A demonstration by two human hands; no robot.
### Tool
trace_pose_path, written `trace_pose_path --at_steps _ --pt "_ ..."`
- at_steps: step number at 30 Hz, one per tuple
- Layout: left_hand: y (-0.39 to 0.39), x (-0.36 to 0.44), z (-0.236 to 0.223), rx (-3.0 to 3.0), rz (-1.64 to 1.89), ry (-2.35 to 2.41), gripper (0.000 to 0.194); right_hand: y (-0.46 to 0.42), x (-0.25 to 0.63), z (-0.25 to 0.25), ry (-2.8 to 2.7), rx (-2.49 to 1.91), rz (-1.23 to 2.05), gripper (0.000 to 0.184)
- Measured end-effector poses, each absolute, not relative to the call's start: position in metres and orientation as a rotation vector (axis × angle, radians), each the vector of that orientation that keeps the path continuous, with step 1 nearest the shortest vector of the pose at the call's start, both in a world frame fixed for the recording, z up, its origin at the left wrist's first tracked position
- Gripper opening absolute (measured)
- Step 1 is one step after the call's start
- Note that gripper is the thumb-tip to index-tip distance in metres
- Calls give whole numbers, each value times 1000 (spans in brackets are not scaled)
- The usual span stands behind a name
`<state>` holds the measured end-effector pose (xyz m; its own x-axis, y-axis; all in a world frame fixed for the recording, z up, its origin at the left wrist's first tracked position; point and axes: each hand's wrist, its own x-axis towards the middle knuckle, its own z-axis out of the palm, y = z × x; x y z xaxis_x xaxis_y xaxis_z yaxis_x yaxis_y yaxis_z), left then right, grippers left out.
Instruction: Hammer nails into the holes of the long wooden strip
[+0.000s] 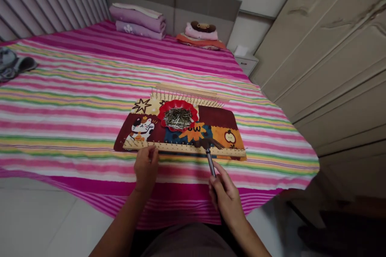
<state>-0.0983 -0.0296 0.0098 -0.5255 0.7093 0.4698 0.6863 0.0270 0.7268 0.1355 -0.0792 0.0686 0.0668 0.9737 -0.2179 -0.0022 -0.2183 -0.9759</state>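
Note:
My right hand (225, 195) is closed around the handle of a small hammer (208, 150), whose head rests over a long wooden strip (181, 148) studded with a row of nails. My left hand (146, 166) sits at the near edge of that strip, left of the middle, fingers curled as if pinching something I cannot make out. The strip lies on a colourful cartoon mat (220, 122) on the bed. Behind it a red dish (177, 116) holds a heap of metal nails. A second nailed wooden strip (188, 92) lies beyond the dish.
The mat lies on a bed with a pink striped sheet (75, 100). Folded purple bedding (138, 20) and a plush toy (201, 32) sit by the headboard. A wardrobe (331, 56) stands at the right, a small bedside table (245, 60) beyond. Grey slippers (15, 66) lie at far left.

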Motion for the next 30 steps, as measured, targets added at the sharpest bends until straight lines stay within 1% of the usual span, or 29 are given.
trace_pose_path --at_steps 4,9,13,15,17,25,30 --pt "-26 -99 39 1757 1517 2240 16 -88 147 69 -789 -1472 1343 63" --pt "32 -94 74 2034 1217 2155 18 -87 158 74 -639 -1476 1371 68" --pt "93 -86 77 2193 819 2127 23 -90 164 75 -612 -1474 1373 68" --pt "114 -82 71 2209 590 2136 22 -92 167 74 -606 -1479 1368 69" --pt "126 -81 66 2203 453 2137 21 -94 169 72 -605 -1486 1362 69" --pt "138 -85 67 2187 373 2123 14 -93 173 67 -585 -1491 1359 68" --pt "134 -87 72 2151 419 2127 12 -93 169 70 -591 -1468 1377 65"
